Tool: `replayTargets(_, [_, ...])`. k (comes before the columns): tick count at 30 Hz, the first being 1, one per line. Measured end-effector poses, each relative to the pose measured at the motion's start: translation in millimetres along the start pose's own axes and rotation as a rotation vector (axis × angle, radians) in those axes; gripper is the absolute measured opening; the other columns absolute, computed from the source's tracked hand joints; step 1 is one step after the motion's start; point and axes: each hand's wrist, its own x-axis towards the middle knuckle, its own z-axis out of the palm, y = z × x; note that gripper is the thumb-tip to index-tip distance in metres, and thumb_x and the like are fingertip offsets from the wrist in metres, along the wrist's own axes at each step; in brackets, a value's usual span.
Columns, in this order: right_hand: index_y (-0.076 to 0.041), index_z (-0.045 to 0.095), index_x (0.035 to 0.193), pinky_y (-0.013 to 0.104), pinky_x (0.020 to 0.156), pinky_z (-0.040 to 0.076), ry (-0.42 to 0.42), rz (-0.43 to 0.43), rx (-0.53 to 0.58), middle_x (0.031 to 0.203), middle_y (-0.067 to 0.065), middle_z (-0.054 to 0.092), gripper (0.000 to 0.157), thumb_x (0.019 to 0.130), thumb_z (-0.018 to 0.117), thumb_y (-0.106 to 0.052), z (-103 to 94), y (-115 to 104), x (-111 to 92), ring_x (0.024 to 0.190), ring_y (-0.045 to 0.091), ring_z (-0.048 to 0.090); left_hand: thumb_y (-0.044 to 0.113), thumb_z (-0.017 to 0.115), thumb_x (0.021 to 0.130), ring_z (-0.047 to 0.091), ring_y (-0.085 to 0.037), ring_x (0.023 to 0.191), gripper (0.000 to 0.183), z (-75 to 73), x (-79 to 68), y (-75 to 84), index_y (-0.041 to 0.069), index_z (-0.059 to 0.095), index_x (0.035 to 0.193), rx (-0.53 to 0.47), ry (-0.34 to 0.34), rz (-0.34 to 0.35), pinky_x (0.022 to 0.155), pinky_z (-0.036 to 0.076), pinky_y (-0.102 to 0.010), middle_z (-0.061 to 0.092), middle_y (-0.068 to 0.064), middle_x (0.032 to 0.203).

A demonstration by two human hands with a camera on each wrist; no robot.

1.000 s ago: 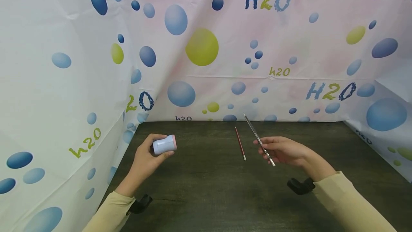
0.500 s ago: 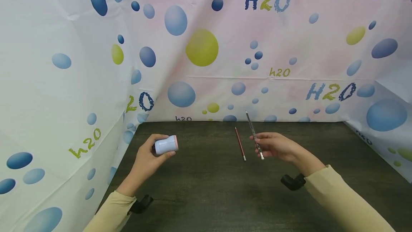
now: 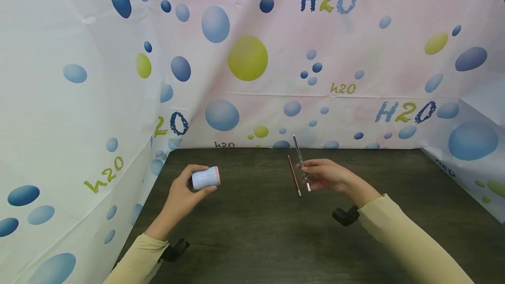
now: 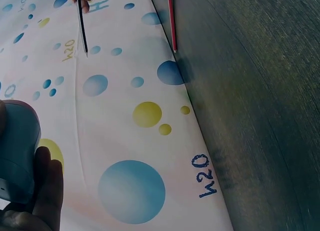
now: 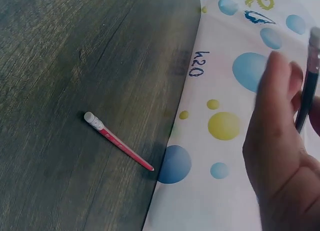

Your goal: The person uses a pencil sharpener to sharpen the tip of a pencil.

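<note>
My left hand grips a small light-blue device with a pink end, held above the table's left side. It has a waisted body like a pencil sharpener's, though its kind is not certain. In my right hand a dark pencil is pinched, its tip pointing up and away and its white eraser end toward me. Just left of that hand a red pencil lies on the table, white eraser end nearer me. The right wrist view shows the red pencil whole and the dark pencil partly hidden by fingers.
A dark wood-grain table spans the space below the hands. White sheeting printed with blue and green dots and H2O lettering rises at the back and both sides. Each wrist carries a black mount.
My right hand has moved left and slightly away with the dark pencil, close to the red one, and the pencil has turned more upright. The left hand has shifted slightly right with the light-blue device.
</note>
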Motion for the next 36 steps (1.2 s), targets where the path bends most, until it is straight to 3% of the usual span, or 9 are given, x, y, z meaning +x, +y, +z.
replayTargets(4, [0.008,0.029,0.156,0.028,0.082,0.059,0.02,0.02,-0.008,0.118,0.001,0.061,0.058,0.109,0.047,-0.02,1.6,2,8,0.098,0.009,0.065,0.012,0.082,0.086,0.063,-0.027,0.094,0.047,0.3,-0.3,-1.3,0.004,0.06,0.127,-0.004,-0.01,-0.005,0.072,0.052,-0.029,0.065,-0.023,0.119])
replayTargets(7, [0.008,0.029,0.156,0.027,0.082,0.058,0.014,0.016,-0.004,0.135,0.017,0.059,0.057,0.109,0.047,-0.019,3.6,5,15,0.108,0.012,0.065,0.013,0.081,0.086,0.063,-0.028,0.094,0.047,0.9,-0.9,-2.7,0.004,0.06,0.127,-0.001,-0.019,-0.014,0.072,0.053,-0.031,0.065,-0.023,0.119])
replayTargets(10, [0.009,0.028,0.156,0.027,0.082,0.058,0.006,0.004,0.008,0.147,0.022,0.051,0.057,0.109,0.046,-0.018,6.3,10,23,0.114,0.013,0.064,0.013,0.081,0.087,0.063,-0.029,0.095,0.047,2.7,-0.7,-4.5,0.004,0.059,0.127,0.007,-0.027,-0.019,0.074,0.053,-0.033,0.065,-0.024,0.12])
replayTargets(13, [0.01,0.028,0.156,0.026,0.08,0.058,0.014,-0.009,0.031,0.135,0.015,0.057,0.056,0.109,0.045,-0.015,10.1,15,31,0.105,0.01,0.065,0.013,0.082,0.086,0.062,-0.03,0.096,0.049,5.2,-0.2,-6.1,0.004,0.059,0.128,0.008,-0.034,-0.025,0.076,0.055,-0.036,0.065,-0.024,0.12])
replayTargets(17, [0.01,0.028,0.156,0.025,0.079,0.058,0.038,-0.027,0.019,0.141,0.027,0.05,0.055,0.109,0.045,-0.014,15.7,19,39,0.094,0.007,0.063,0.012,0.082,0.086,0.062,-0.031,0.096,0.049,6.5,0.0,-6.4,0.004,0.058,0.128,0.002,-0.036,-0.021,0.076,0.056,-0.038,0.064,-0.024,0.12])
replayTargets(20, [0.01,0.031,0.155,0.027,0.082,0.058,0.059,-0.026,-0.022,0.154,0.035,0.036,0.053,0.11,0.045,-0.014,20.0,21,46,0.095,0.007,0.064,0.012,0.081,0.086,0.062,-0.03,0.096,0.048,6.2,-0.1,-6.1,0.003,0.059,0.128,0.0,-0.034,-0.009,0.074,0.055,-0.037,0.065,-0.024,0.119])
replayTargets(27, [0.013,0.036,0.152,0.036,0.092,0.061,0.1,-0.004,-0.114,0.144,0.036,0.05,0.051,0.109,0.047,-0.013,28.2,27,64,0.103,0.013,0.068,0.012,0.082,0.086,0.062,-0.029,0.096,0.047,5.0,-0.6,-4.1,0.004,0.06,0.127,0.003,-0.028,-0.006,0.074,0.055,-0.035,0.065,-0.024,0.12])
replayTargets(36, [0.014,0.031,0.153,0.038,0.093,0.061,0.118,0.043,-0.099,0.143,0.033,0.054,0.055,0.108,0.049,-0.01,37.4,36,85,0.094,0.01,0.068,0.011,0.082,0.085,0.062,-0.028,0.094,0.047,5.0,-1.5,-5.9,0.004,0.06,0.126,-0.009,-0.017,0.022,0.072,0.054,-0.034,0.065,-0.023,0.117])
